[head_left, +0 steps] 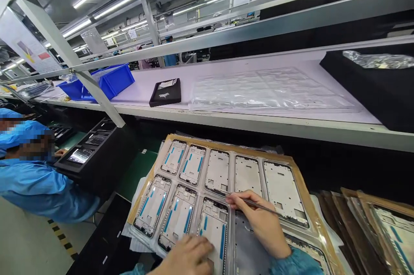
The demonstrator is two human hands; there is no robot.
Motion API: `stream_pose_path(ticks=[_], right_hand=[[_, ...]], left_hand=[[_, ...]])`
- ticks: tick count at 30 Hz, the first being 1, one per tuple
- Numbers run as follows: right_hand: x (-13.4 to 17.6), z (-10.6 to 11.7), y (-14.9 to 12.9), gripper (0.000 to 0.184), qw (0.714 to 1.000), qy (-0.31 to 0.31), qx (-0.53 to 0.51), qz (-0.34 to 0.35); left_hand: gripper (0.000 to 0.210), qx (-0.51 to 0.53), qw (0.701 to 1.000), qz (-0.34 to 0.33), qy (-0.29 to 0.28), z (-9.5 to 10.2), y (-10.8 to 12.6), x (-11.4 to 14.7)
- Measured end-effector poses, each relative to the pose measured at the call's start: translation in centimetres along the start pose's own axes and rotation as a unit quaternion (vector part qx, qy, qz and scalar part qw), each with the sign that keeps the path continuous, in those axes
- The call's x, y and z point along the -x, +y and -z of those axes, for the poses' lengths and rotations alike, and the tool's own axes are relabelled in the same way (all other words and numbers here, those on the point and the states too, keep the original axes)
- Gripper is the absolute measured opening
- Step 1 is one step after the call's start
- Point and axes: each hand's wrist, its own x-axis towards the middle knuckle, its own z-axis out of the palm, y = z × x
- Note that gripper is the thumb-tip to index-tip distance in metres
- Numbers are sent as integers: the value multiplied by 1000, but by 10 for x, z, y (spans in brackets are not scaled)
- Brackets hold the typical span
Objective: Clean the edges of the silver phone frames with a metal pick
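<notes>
Your left hand (187, 254) is cut off at the bottom edge, lying flat with fingers together on the phone frame (212, 231) in the near row of the clear tray (223, 199); it grips nothing. Your right hand (258, 223) is pinched shut on thin tweezers (249, 200), whose long axis runs from 3 o'clock to 9 o'clock, tip pointing toward 9 o'clock at that frame's top edge. The tray's near right corner is hidden by your blue sleeve. No writing on the frames can be read. A co-worker's arm (42, 188) sits at 9 o'clock; a blue bin (110, 81) rests on the shelf at 11 o'clock.
</notes>
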Motion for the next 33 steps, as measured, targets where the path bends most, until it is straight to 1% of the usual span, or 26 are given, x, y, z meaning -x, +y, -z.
stream_pose_path(ticks=[2, 4, 6, 9, 13, 17, 21, 23, 26, 29, 31, 33], right_hand=[[4, -5, 3, 55, 999, -33, 33, -8], [7, -10, 9, 54, 996, -59, 70, 0], [9, -11, 15, 50, 990, -77, 115, 31], [11, -8, 23, 42, 975, -94, 182, 90], [13, -6, 27, 33, 963, -93, 209, 141], [18, -10, 25, 27, 957, -76, 204, 190], [22, -10, 26, 25, 952, -71, 217, 205], [23, -6, 33, 21, 948, -75, 225, 212], [25, 2, 47, 16, 944, -100, 217, 228], [25, 6, 55, 21, 938, -114, 219, 244], [25, 4, 51, 17, 934, -100, 231, 253], [25, -1, 42, 13, 935, -72, 234, 258]], left_hand=[[22, 11, 996, 85, -17, 4, -10, -10], [38, 24, 984, 170, -35, 8, -19, -25], [46, 43, 977, 206, -42, 9, -25, -39], [49, 73, 971, 225, -34, 4, -28, -48], [50, 97, 968, 229, -28, -2, -28, -45], [50, 100, 968, 227, -38, 0, -29, -44], [54, 91, 969, 224, -54, 2, -29, -46], [55, 81, 971, 217, -63, 3, -29, -46], [53, 59, 974, 208, -72, 3, -29, -45], [51, 29, 975, 203, -84, 2, -28, -45], [51, 10, 975, 201, -92, 1, -27, -46], [51, -6, 976, 197, -93, 0, -26, -47]])
